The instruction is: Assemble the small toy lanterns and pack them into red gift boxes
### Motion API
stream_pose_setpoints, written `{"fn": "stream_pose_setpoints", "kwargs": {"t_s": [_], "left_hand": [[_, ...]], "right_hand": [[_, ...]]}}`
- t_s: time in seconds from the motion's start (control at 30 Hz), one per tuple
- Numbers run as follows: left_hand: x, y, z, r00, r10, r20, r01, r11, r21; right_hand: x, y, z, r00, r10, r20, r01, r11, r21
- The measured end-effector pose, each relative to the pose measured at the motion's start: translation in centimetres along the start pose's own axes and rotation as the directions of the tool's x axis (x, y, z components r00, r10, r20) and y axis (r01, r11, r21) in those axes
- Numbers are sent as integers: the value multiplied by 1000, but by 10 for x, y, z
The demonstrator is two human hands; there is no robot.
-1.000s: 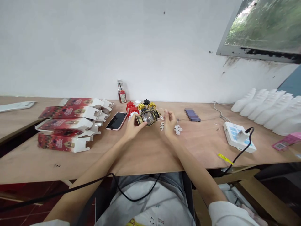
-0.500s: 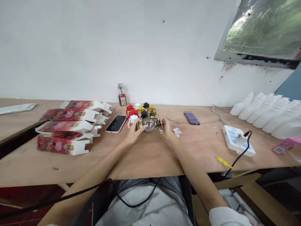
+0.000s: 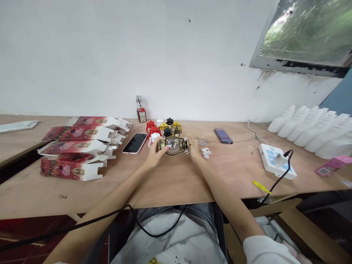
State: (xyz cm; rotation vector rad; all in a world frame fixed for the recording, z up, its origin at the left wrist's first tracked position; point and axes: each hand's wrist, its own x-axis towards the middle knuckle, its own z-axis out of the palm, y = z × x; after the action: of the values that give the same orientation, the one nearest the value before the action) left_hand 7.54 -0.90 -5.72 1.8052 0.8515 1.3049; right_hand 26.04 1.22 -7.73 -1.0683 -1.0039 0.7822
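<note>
A small gold toy lantern with a clear globe (image 3: 173, 145) lies on its side between my hands, just above the wooden table (image 3: 170, 179). My left hand (image 3: 154, 153) grips its left end. My right hand (image 3: 194, 150) is closed at its right end, fingers on the base. Behind it stand several little red, gold, black and white lanterns (image 3: 164, 128). A heap of small white pieces (image 3: 206, 152) lies just right of my right hand, with a silver chain (image 3: 202, 140) beyond it.
A phone (image 3: 135, 142) lies face up left of the lanterns. Red and white flat cartons (image 3: 79, 146) are stacked at the left. A small bottle (image 3: 141, 109) stands by the wall. A power strip (image 3: 276, 160) with a black cable and white bottles (image 3: 316, 128) are on the right.
My right hand came in from the white pieces to the lantern's right end. The lantern has turned level between both hands. The camera shifted slightly.
</note>
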Motion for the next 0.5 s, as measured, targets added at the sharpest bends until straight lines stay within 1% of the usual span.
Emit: {"fn": "stream_pose_setpoints", "kwargs": {"t_s": [0.1,0.2,0.3,0.43,0.5], "left_hand": [[0,2,1,1000,-13,6,13,1000,-8],[-2,6,2,999,-26,41,27,999,-23],[-3,9,3,998,-19,56,22,998,-60],[-2,6,4,998,-25,50,30,994,-101],[-1,2,4,999,-22,44,26,993,-114]], "right_hand": [[-2,0,2,998,18,55,-21,999,40],[-5,1,5,995,32,98,-39,997,68],[-7,3,7,985,33,171,-48,995,84],[-8,4,8,980,13,201,-34,994,105],[-7,3,8,976,-6,217,-13,996,86]]}}
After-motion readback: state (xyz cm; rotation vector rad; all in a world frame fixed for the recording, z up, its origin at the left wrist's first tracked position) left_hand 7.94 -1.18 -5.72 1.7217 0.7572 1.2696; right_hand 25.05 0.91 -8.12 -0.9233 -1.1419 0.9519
